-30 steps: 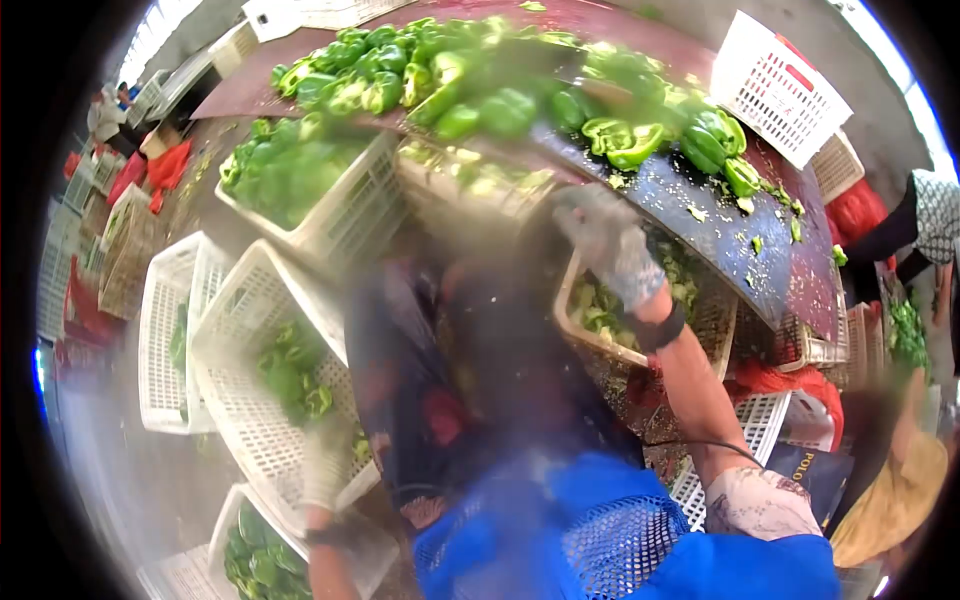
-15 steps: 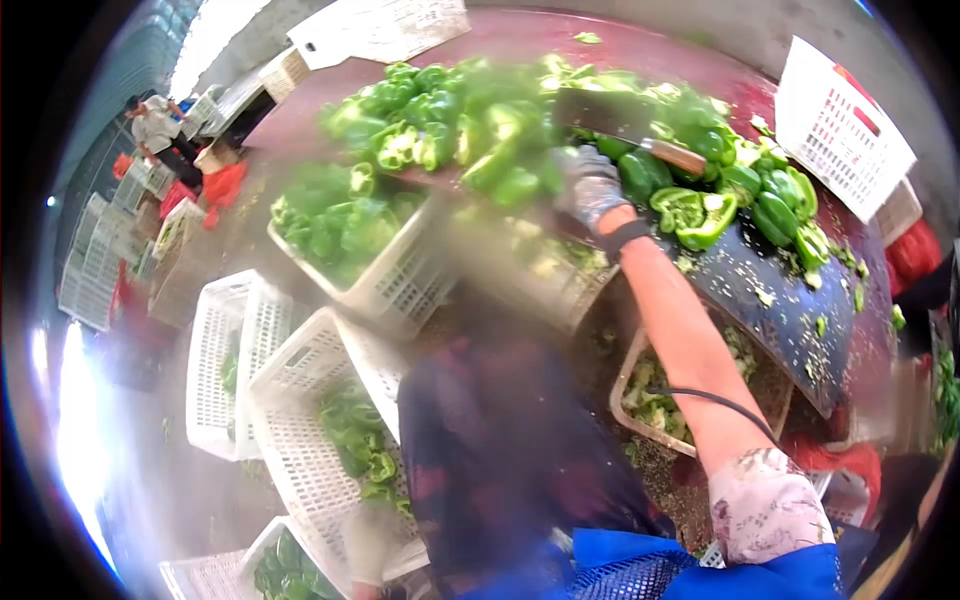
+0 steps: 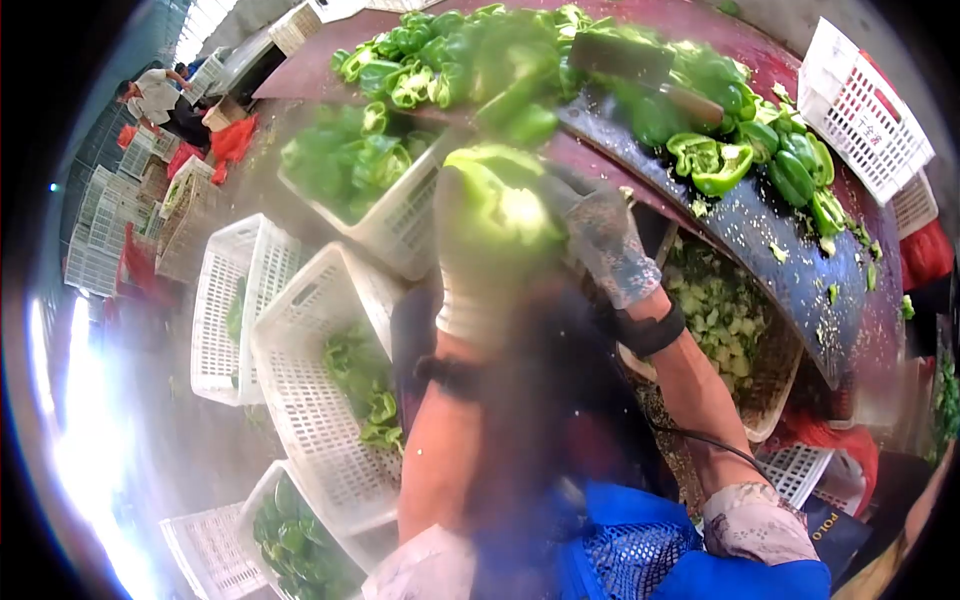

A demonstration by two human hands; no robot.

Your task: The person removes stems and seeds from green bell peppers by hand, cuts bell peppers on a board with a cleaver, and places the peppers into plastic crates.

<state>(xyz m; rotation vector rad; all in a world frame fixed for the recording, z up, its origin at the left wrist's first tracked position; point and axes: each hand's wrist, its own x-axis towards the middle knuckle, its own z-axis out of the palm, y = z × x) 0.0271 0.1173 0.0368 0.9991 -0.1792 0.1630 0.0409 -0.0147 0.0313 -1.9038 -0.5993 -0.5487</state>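
Observation:
A green bell pepper half [image 3: 515, 205] is held up in front of me, its pale cut inside showing. My left hand [image 3: 468, 295], in a white glove, is closed around its left side. At its right edge is my right hand [image 3: 608, 240], in a patterned glove, with bent fingers against the pepper; blur hides the fingertips. A cleaver [image 3: 622, 58] with a wooden handle lies on the pepper pile beyond my hands. Several cut green peppers [image 3: 710, 165] rest on the dark board [image 3: 750, 250] to the right.
White crates with peppers stand at left, including a near crate [image 3: 320, 400] and one by the table [image 3: 400, 225]. A bin of pepper scraps [image 3: 715, 310] sits below the board. A white crate [image 3: 860, 115] leans at the table's right. Another person [image 3: 160, 105] stands far left.
My right hand has come back from the pepper pile toward my body. My left hand has risen from the crate at lower left. The pepper half is now between them.

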